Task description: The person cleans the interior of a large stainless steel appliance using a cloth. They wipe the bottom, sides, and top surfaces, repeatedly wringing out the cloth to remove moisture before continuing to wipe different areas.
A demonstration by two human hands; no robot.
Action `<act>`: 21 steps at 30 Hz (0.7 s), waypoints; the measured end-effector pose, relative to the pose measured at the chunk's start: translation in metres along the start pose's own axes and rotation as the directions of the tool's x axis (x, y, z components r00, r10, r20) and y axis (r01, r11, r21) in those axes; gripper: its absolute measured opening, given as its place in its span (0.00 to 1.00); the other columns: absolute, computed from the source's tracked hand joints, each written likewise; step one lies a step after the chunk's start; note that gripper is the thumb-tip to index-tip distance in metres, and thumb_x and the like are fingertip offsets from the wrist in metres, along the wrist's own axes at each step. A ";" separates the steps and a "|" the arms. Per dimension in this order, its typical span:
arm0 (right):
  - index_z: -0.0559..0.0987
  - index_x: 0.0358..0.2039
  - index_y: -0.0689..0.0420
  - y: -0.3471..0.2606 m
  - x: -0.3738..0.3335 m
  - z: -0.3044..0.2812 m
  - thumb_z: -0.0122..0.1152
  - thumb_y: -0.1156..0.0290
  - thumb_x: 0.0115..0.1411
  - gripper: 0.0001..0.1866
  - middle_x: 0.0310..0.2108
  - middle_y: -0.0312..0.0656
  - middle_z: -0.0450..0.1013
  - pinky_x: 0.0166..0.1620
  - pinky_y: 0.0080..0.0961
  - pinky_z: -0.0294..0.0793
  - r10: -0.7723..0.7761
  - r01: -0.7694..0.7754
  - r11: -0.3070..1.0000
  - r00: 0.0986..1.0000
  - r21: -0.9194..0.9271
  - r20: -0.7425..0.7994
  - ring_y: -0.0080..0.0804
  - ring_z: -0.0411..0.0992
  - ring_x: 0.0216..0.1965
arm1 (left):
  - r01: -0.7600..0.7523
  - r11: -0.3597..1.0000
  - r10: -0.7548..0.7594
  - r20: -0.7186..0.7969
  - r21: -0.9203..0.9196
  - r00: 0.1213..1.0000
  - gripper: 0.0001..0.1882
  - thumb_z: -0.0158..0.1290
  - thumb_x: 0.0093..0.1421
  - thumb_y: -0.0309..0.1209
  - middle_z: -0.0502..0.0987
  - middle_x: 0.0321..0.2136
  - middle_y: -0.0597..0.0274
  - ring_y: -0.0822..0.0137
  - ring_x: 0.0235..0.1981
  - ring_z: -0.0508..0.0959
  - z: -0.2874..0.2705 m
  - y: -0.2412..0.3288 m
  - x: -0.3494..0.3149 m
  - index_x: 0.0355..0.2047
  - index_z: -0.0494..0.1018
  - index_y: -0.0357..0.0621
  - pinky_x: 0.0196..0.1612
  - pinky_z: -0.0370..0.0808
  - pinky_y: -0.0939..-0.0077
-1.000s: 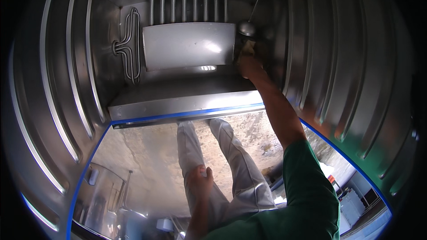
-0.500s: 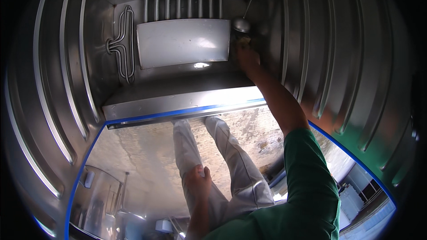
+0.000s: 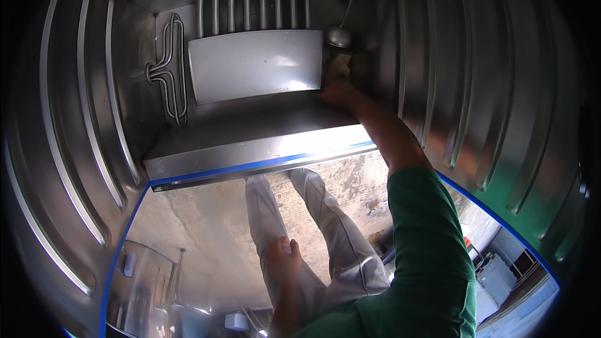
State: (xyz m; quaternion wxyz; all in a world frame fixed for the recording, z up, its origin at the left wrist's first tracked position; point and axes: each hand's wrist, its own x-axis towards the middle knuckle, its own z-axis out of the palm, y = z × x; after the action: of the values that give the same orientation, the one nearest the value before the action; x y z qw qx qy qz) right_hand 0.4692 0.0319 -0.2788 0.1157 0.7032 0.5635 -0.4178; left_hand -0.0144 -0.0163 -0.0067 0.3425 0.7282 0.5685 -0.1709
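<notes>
I stand before a deep stainless steel cabinet, my right arm stretched far inside. In the shadowed right corner, my right hand (image 3: pixel 340 92) is closed at a tan folded piece (image 3: pixel 340 65), cloth-like or papery, which sticks out beyond the fingers. Just past it hangs a round metal float (image 3: pixel 339 37) on a thin rod. Left of the hand, close by, is a tilted flat metal panel (image 3: pixel 256 66). My left hand (image 3: pixel 283 261) rests on my left trouser leg with curled fingers; a small pale bit shows between thumb and forefinger.
A row of upright metal tubes (image 3: pixel 247 9) stands behind the panel. A bent heating element (image 3: pixel 170 72) is at the left wall. Ribbed steel walls (image 3: pixel 432 56) flank both sides. Blue tape (image 3: pixel 269 164) lines the front ledge, above a wet, stained floor (image 3: pixel 194 219).
My right hand has drawn slightly back toward me and to the left, so more of the tan piece shows. The left hand stays on the leg. The view has shifted slightly.
</notes>
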 end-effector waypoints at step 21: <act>0.88 0.42 0.57 -0.022 0.011 0.007 0.52 0.37 0.66 0.33 0.41 0.56 0.83 0.52 0.44 0.79 0.222 -0.178 0.963 0.949 0.202 -0.224 0.55 0.81 0.47 | 0.031 0.995 -0.034 -0.025 -0.091 0.999 0.12 0.66 0.54 0.35 0.83 0.32 0.59 0.53 0.37 0.82 -0.012 0.011 0.014 0.36 0.83 0.44 0.45 0.77 0.58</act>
State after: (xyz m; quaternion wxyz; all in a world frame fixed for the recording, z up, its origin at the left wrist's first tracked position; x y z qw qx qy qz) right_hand 0.4467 0.0424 -0.2840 0.0237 0.8105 0.4592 -0.3630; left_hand -0.0018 0.0010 -0.0038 0.3647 0.7047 0.5920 -0.1407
